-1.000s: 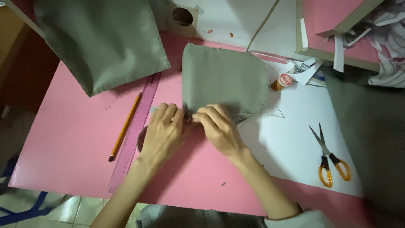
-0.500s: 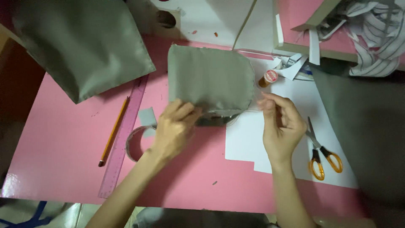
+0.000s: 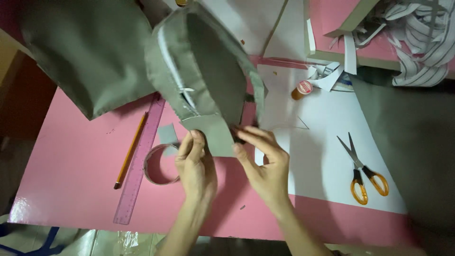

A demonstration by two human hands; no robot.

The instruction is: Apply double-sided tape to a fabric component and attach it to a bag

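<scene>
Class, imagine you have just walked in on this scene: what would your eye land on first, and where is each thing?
First, the grey-green fabric piece lifted off the pink table at the centre, gripped at its lower edge by the left hand and right hand. Next, the orange-handled scissors lying on white paper to the right. To the left lie a pink ruler and a pencil.

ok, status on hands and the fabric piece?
Left hand and right hand both gripping grey fabric pouch at its lower edge, raised off pink table. Tape roll beside left hand.
</scene>
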